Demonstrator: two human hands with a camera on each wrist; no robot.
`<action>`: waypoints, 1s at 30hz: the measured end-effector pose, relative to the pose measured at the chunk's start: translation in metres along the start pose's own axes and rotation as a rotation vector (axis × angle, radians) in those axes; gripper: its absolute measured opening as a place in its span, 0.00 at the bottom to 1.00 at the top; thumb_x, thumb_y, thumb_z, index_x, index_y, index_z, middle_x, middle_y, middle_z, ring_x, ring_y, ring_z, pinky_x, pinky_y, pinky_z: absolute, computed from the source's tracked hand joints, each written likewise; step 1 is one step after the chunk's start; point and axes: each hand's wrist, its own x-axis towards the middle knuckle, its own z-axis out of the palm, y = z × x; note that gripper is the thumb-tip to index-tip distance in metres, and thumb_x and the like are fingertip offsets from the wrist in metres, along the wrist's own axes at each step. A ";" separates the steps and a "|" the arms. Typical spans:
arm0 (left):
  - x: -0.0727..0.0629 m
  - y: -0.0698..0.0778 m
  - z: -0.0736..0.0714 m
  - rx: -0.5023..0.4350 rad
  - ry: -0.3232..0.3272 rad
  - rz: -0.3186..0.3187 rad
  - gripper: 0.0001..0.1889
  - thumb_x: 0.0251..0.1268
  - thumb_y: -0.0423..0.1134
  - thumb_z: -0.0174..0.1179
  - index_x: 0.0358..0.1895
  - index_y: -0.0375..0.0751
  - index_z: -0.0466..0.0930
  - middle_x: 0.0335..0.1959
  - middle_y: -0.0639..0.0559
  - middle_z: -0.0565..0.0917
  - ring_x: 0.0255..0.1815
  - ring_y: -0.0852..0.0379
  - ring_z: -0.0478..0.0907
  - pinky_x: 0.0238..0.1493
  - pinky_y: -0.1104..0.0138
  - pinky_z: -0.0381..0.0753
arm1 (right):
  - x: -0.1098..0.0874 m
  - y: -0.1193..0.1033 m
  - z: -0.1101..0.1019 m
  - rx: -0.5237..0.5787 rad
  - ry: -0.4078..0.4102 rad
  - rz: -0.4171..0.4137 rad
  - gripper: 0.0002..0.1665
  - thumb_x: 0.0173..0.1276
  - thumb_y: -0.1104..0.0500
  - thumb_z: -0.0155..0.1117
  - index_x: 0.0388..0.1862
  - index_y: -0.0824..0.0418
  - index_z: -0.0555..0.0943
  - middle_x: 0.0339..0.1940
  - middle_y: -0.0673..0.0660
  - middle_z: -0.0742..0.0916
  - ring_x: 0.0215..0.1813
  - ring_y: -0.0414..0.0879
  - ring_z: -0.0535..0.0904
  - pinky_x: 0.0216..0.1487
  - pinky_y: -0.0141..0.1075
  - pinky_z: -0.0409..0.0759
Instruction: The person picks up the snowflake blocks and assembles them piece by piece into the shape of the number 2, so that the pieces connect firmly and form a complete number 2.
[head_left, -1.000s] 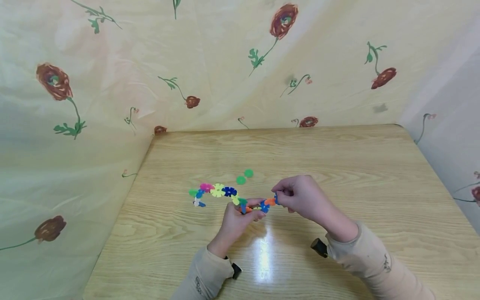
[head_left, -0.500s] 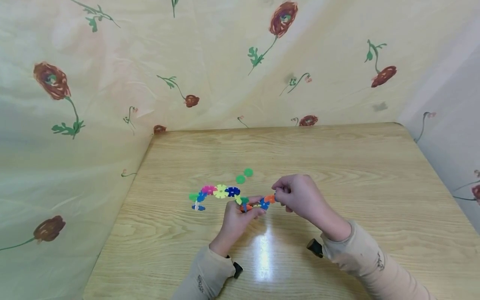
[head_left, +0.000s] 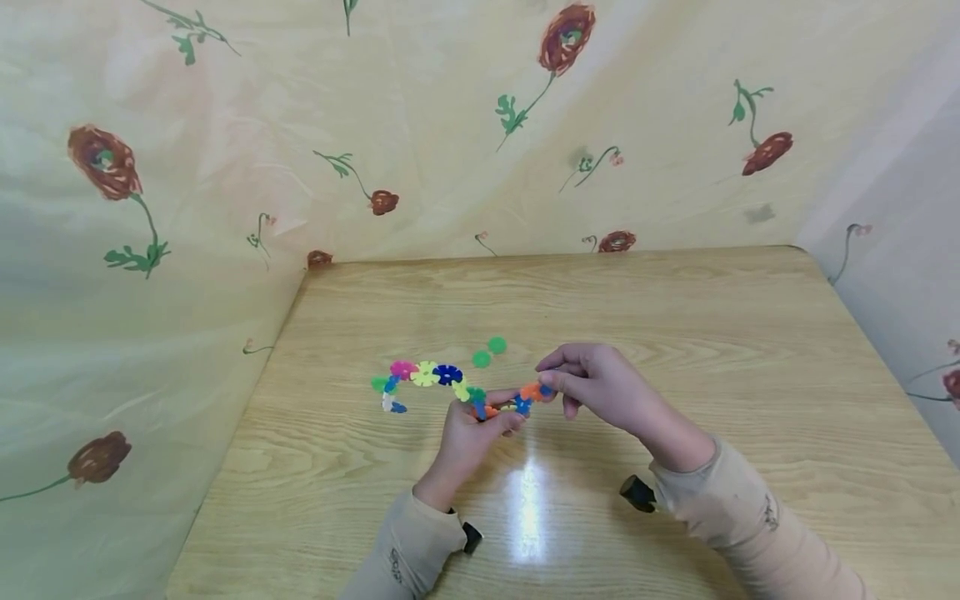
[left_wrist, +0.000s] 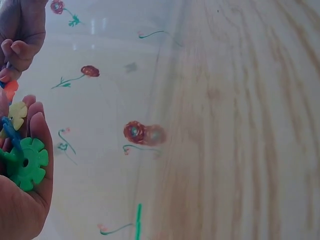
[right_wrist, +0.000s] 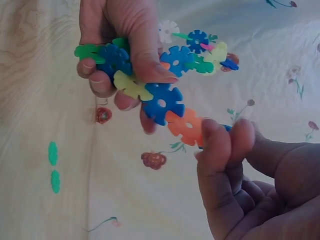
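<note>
A chain of interlocking plastic snowflake discs point(head_left: 425, 373) in several colours curves up and leftward from my left hand point(head_left: 468, 442). That hand grips the chain's middle between thumb and fingers, with a green disc point(left_wrist: 27, 164) against the palm in the left wrist view. On the right, my right hand point(head_left: 611, 392) pinches a blue disc point(head_left: 547, 389) at the chain's end, mostly covered by the fingertips. An orange disc point(right_wrist: 187, 126) joins it to another blue disc point(right_wrist: 163, 103) by the left thumb. The held part of the chain is above the table.
Two loose green discs point(head_left: 481, 359) lie on the wooden table point(head_left: 660, 308) beyond the hands. Flower-printed cloth point(head_left: 450, 125) hangs at the back and sides of the table. A dark wrist device point(head_left: 637, 493) sticks out below the right sleeve.
The chain's free left part has shifted slightly left and up. My right fingers have changed their hold on the end disc, with the thumb now more extended. The loose green discs stay put.
</note>
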 end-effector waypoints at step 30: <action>0.001 -0.002 0.001 0.002 0.010 0.000 0.17 0.67 0.32 0.68 0.54 0.23 0.84 0.40 0.20 0.86 0.30 0.68 0.83 0.36 0.73 0.84 | 0.006 0.011 0.014 -0.019 0.152 -0.064 0.14 0.78 0.58 0.63 0.52 0.66 0.87 0.35 0.59 0.89 0.30 0.42 0.78 0.31 0.33 0.79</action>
